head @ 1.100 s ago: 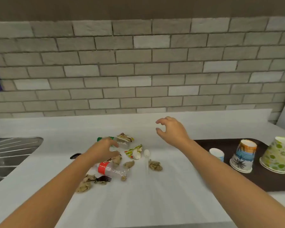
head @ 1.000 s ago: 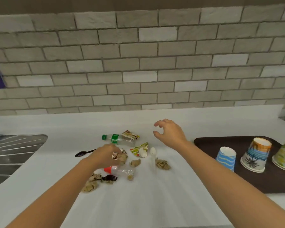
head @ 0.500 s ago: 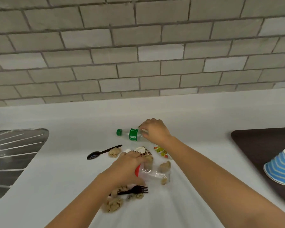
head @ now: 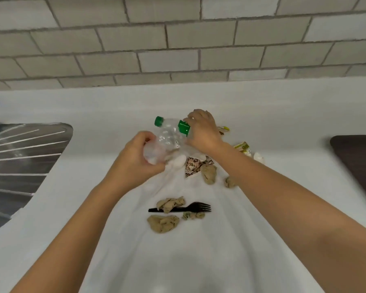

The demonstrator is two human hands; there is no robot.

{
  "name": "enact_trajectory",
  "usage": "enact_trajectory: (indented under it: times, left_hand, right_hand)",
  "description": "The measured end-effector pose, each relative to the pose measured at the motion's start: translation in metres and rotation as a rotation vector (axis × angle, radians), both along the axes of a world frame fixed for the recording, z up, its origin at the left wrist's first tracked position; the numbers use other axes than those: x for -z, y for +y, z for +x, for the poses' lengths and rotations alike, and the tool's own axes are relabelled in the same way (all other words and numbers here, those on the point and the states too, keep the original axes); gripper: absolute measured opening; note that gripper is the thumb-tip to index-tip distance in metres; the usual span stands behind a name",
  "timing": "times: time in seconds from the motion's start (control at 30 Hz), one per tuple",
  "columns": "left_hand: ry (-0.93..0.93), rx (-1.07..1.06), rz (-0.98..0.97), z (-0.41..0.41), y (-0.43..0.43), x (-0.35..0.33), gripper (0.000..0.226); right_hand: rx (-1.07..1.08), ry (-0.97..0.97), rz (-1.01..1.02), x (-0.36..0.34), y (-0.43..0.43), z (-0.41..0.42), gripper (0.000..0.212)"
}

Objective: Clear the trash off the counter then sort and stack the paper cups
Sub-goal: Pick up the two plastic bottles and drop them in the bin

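Gripping clear bottle (head: 156, 152) w/ L hand (head: 135, 159) (R hand (head: 202, 132): green-cap bottle (head: 169, 127)).

- Bright, even, soft light falls from overhead; the white counter (head: 262, 106) looks almost washed out, with little texture left.
- Shadows are faint and soft-edged: pale grey streaks lie on the counter between the forearms.
- Streaky glare runs along the ridges of the steel drainboard (head: 19, 157).
- Wide-angle distortion bows the mortar lines of the brick wall (head: 178, 39), most strongly toward the edges.
- Motion blur smears the left hand (head: 135, 161) and its clear bottle (head: 156, 153), and the right hand (head: 203, 132) on the green-capped bottle (head: 171, 127); small white glints dot the plastic.
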State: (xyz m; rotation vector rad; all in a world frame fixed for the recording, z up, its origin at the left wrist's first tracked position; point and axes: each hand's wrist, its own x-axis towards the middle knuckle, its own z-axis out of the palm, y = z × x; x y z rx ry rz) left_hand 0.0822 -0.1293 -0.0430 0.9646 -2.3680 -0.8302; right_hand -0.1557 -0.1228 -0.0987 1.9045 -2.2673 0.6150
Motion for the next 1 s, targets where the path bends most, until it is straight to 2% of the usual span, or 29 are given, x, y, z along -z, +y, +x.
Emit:
enact_trajectory:
  times: [0.07,0.17,0.33,0.47,0.57,0.73,0.8,0.9,1.0]
  left_hand:
    - [0.142,-0.086,0.045,0.008,0.008,-0.007,0.055]
    - [0.355,-0.171,0.1,0.022,0.025,-0.018,0.047]
    - [0.473,-0.205,0.229,0.045,0.055,-0.026,0.049]
    - [0.61,-0.129,0.319,0.064,0.085,-0.023,0.049]
    - [0.621,-0.077,0.401,0.084,0.109,-0.013,0.048]
    - [0.607,-0.063,0.492,0.131,0.14,0.025,0.035]
    - [0.573,-0.052,0.53,0.156,0.147,0.043,0.034]
    - [0.501,-0.044,0.596,0.198,0.143,0.067,0.032]
    - [0.378,0.011,0.672,0.242,0.126,0.089,0.039]
  right_hand:
    - [0.006,-0.157,-0.229,-0.014,0.012,0.011,0.057]
    - [0.012,-0.376,-0.397,-0.038,0.034,0.027,0.056]
    - [-0.029,-0.912,-0.41,-0.071,0.078,0.056,0.05]
    - [-0.092,-1.187,-0.372,-0.08,0.129,0.085,0.04]
    - [-0.104,-1.308,-0.298,-0.068,0.169,0.114,0.033]
    - [-0.133,-1.442,0.025,-0.022,0.218,0.171,0.033]
    - [-0.124,-1.444,0.122,-0.006,0.234,0.196,0.044]
    - [-0.103,-1.291,0.211,0.016,0.254,0.233,0.058]
    - [-0.082,-1.382,0.273,0.033,0.262,0.269,0.051]
